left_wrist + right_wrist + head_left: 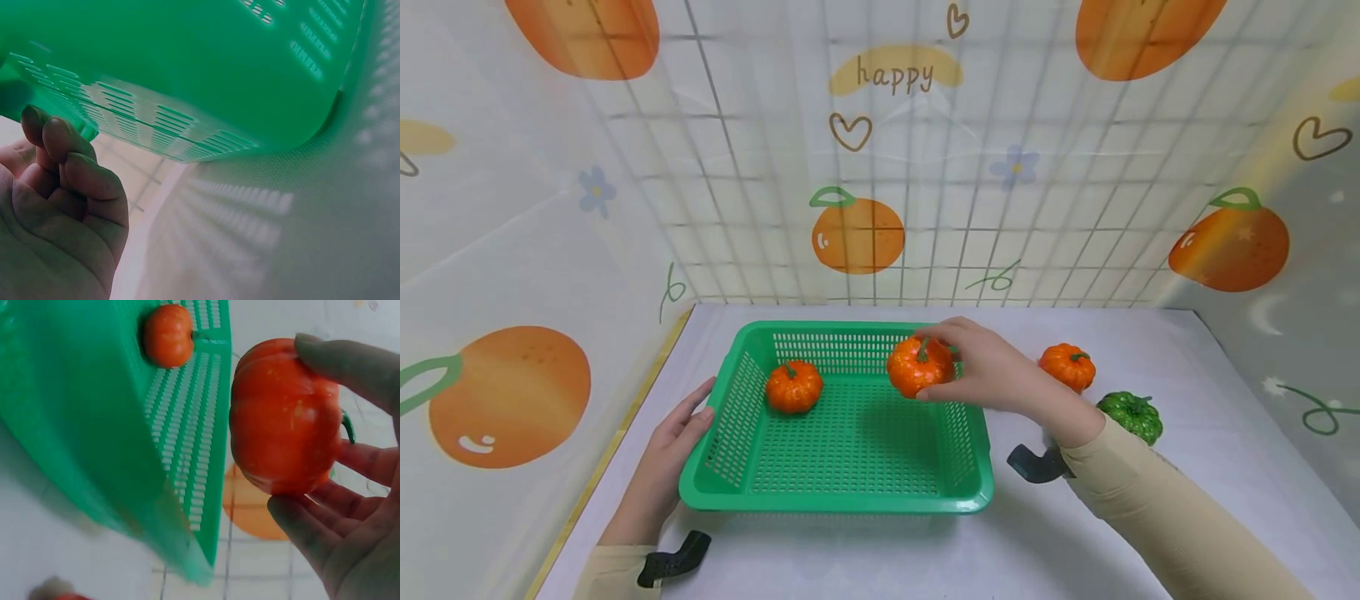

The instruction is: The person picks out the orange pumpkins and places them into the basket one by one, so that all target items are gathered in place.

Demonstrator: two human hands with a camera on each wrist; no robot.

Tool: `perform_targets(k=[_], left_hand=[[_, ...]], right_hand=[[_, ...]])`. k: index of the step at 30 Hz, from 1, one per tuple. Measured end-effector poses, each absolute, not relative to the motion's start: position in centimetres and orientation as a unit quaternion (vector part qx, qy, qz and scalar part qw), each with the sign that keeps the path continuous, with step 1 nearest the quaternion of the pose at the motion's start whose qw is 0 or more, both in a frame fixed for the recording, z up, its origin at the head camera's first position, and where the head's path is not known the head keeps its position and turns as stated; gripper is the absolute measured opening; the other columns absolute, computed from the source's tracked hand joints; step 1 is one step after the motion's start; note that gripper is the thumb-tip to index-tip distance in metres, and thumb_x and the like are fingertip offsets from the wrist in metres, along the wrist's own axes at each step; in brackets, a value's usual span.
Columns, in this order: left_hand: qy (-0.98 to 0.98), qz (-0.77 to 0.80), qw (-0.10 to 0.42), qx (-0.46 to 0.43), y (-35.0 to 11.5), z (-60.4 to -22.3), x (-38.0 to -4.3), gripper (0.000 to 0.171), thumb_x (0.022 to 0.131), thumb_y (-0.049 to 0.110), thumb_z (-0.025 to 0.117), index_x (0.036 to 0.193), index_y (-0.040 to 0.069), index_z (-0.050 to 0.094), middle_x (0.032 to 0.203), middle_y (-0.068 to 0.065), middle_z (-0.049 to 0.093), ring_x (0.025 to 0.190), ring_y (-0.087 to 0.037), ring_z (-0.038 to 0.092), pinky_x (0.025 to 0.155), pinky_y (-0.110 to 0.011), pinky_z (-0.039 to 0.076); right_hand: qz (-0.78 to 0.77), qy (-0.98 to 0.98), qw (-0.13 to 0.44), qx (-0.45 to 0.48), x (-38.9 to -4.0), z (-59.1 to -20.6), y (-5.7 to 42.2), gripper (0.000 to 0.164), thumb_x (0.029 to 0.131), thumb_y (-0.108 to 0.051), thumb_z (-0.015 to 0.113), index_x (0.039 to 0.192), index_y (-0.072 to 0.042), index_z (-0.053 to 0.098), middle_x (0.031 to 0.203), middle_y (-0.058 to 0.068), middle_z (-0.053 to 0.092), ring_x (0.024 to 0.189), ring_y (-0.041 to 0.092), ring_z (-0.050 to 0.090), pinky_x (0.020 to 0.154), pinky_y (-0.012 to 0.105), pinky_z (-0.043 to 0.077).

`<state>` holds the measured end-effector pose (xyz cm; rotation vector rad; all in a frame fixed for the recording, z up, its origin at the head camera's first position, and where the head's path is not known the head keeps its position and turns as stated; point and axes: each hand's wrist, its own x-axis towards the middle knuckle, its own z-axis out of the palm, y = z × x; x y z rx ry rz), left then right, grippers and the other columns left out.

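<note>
My right hand (981, 362) grips an orange toy pumpkin (917, 367) with a green stem, holding it over the right back part of a green plastic basket (835, 502). In the right wrist view, thumb and fingers stand on opposite sides of this pumpkin (284, 419), above the basket's rim. Against the basket's left edge, my left hand (666, 450) holds the rim, its thumb near the top. Bent fingers (94, 178) show beside the slotted wall in the left wrist view. Another orange pumpkin (793, 387) lies inside the basket, toward the back left.
Right of the basket, a third orange pumpkin (1067, 367) and a green pumpkin (1131, 417) sit on the white table (1217, 467), partly behind my right forearm. A printed curtain over a wire grid (925, 208) closes off the back; printed sheets flank both sides.
</note>
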<state>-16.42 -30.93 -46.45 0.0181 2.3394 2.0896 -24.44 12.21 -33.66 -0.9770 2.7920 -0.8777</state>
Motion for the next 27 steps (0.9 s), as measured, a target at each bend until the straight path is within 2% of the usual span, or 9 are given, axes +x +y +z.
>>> perform_targets(k=[7, 14, 22, 27], left_hand=[[0.747, 0.665, 0.005, 0.002, -30.9, -46.5, -16.3, 0.053, 0.106, 0.037, 0.045, 0.157, 0.028, 0.030, 0.150, -0.011, 0.040, 0.103, -0.018, 0.066, 0.079, -0.033, 0.058], [0.749, 0.663, 0.007, 0.005, -30.8, -46.6, -16.3, 0.054, 0.106, 0.037, 0.045, 0.157, 0.028, 0.029, 0.152, -0.010, 0.039, 0.105, -0.017, 0.065, 0.080, -0.033, 0.057], [0.755, 0.656, 0.001, 0.006, -30.7, -46.4, -16.3, 0.053, 0.106, 0.037, 0.045, 0.157, 0.029, 0.030, 0.153, -0.015, 0.037, 0.107, -0.017, 0.065, 0.080, -0.033, 0.057], [0.757, 0.654, -0.004, 0.006, -30.7, -46.4, -16.3, 0.054, 0.106, 0.036, 0.045, 0.157, 0.028, 0.029, 0.151, -0.018, 0.039, 0.110, -0.016, 0.063, 0.081, -0.033, 0.057]], right_hand=[[-0.254, 0.903, 0.053, -0.342, -24.8, -33.9, 9.0, 0.073, 0.076, -0.041, 0.085, 0.140, -0.016, 0.056, 0.133, 0.005, 0.052, 0.113, 0.019, 0.053, 0.086, 0.032, 0.053], [-0.232, 0.904, 0.065, -0.353, -25.4, -34.3, 6.0, 0.072, 0.076, -0.044, 0.083, 0.139, -0.021, 0.057, 0.133, 0.000, 0.052, 0.109, 0.011, 0.053, 0.082, 0.023, 0.050], [-0.228, 0.886, 0.091, -0.393, -26.0, -35.4, 2.5, 0.068, 0.076, -0.039, 0.082, 0.136, -0.019, 0.058, 0.128, -0.001, 0.053, 0.104, 0.011, 0.053, 0.083, 0.025, 0.049], [-0.224, 0.874, 0.100, -0.420, -26.1, -36.2, 0.6, 0.068, 0.076, -0.037, 0.083, 0.136, -0.017, 0.059, 0.127, -0.001, 0.054, 0.106, 0.012, 0.051, 0.084, 0.024, 0.048]])
